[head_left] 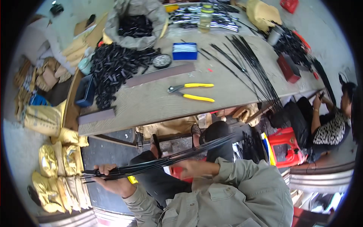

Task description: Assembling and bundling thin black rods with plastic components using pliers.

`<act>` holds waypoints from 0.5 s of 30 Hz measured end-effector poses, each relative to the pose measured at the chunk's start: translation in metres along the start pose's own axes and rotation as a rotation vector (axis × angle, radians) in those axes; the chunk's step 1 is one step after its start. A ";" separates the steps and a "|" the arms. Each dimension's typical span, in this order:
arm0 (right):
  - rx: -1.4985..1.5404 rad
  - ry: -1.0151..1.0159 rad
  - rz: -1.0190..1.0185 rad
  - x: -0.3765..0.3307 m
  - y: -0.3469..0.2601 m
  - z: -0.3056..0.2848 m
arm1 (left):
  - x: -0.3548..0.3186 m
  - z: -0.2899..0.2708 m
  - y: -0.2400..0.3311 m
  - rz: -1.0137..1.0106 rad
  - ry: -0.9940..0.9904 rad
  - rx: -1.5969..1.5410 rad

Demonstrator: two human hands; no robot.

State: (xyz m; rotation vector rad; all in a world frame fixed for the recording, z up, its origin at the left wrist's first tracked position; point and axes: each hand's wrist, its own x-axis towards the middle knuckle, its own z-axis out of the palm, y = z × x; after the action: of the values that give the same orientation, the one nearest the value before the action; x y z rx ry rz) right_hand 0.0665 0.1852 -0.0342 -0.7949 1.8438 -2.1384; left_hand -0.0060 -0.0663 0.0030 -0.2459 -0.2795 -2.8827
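Note:
A bundle of long, thin black rods stretches across my lap, bowed slightly and rising to the right. Near its left end my left hand is closed around it, with the rod tips poking out past the fingers. My right hand is beside the middle of the bundle, close to its underside. Motion smears its fingers, so I cannot tell whether they grip the rods. On the workbench in front of me lie yellow-handled pliers, jaws to the left and handles spread. More black rods lie loose at the bench's right.
A heap of short black tubes covers the bench's left, beside an open sack. A blue box and a round dish stand mid-bench. A red stool and another seated person are at right. Yellow sacks line the left.

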 end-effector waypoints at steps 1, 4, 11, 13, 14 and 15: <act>0.416 0.242 -0.084 0.005 -0.001 -0.002 | -0.004 -0.012 -0.005 -0.012 -0.002 0.005; 0.306 0.529 -0.376 0.029 -0.025 -0.035 | -0.026 -0.050 -0.054 -0.269 0.074 0.569; 0.104 0.358 -0.068 0.020 0.015 -0.034 | -0.075 0.023 -0.104 -0.403 -0.266 1.098; -0.008 0.255 -0.019 0.014 0.050 -0.024 | -0.060 0.044 -0.098 -0.137 -0.378 1.148; -0.072 0.202 -0.003 0.017 0.057 -0.019 | -0.053 0.045 -0.093 -0.235 -0.412 1.100; -0.055 0.172 0.003 0.018 0.061 -0.011 | -0.048 0.045 -0.088 -0.336 -0.448 1.042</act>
State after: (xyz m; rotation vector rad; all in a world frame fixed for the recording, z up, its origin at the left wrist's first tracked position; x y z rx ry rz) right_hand 0.0346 0.1744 -0.0892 -0.6358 1.9929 -2.2257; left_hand 0.0249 0.0372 0.0229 -0.6602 -1.9350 -2.4830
